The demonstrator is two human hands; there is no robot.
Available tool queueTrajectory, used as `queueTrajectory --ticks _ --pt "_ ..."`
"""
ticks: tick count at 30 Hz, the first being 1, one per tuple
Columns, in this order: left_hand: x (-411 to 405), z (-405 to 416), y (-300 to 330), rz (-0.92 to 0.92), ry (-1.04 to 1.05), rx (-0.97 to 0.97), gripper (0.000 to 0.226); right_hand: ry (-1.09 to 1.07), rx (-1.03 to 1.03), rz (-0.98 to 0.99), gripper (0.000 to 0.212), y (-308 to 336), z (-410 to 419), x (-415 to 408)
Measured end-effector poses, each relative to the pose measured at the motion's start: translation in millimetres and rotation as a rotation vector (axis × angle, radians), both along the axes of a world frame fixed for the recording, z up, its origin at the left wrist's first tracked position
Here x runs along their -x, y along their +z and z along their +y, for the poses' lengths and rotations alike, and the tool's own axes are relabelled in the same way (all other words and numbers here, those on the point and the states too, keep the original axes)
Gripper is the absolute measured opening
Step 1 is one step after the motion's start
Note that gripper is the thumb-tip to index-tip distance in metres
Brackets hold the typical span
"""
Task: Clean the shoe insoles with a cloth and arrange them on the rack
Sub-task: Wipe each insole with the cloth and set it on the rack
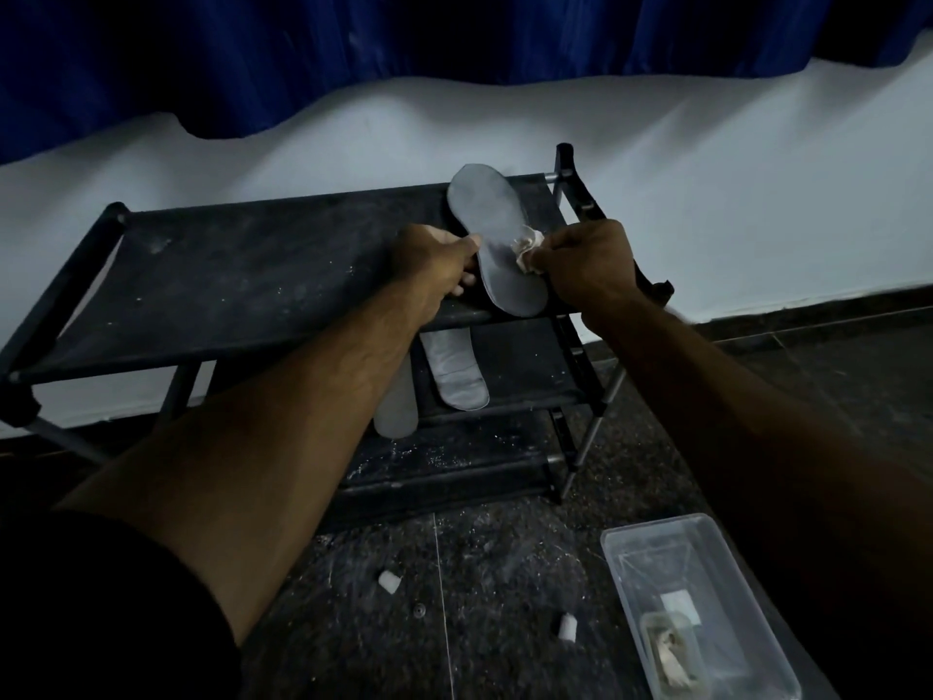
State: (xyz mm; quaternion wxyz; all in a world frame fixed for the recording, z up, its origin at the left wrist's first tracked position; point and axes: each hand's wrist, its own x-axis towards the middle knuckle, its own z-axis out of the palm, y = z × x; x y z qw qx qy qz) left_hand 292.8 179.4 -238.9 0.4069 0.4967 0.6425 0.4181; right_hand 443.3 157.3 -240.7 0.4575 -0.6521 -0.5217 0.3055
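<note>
Grey insole [492, 234] hiding the left hand [436, 260] fingertips gripping it
Right hand [588, 265] is pinching the cloth [527, 247] (crumpled) on a dusty black rack [252, 275]; dim speckled floor [495, 573].

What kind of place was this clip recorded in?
Probably an indoor room in a home or a staged recording space: a black shoe rack stands against a white wall on a dark speckled stone floor, with a blue curtain hanging above.

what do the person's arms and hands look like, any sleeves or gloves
Both forearms are bare. The left hand and right hand wear no gloves, and no rings or watch show. A dark sleeve covers the left upper arm; the right arm's upper part is too dark to tell.
</note>
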Motion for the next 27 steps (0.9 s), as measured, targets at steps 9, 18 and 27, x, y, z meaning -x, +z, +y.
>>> queueTrajectory --ticks 9,18,27 --pt "-1.5 2.9 -3.2 0.027 0.009 0.003 0.020 -0.011 0.036 0.011 0.017 1.5 -0.1 1.6" --pt "-4.7 -9.5 5.4 0.020 0.082 -0.010 0.031 0.028 -0.002 0.076 0.025 3.7 -17.3 3.2" --pt "12.6 -77.6 7.0 0.021 0.170 -0.283 0.021 -0.014 -0.160 0.349 0.014 6.0 -82.2 -4.5"
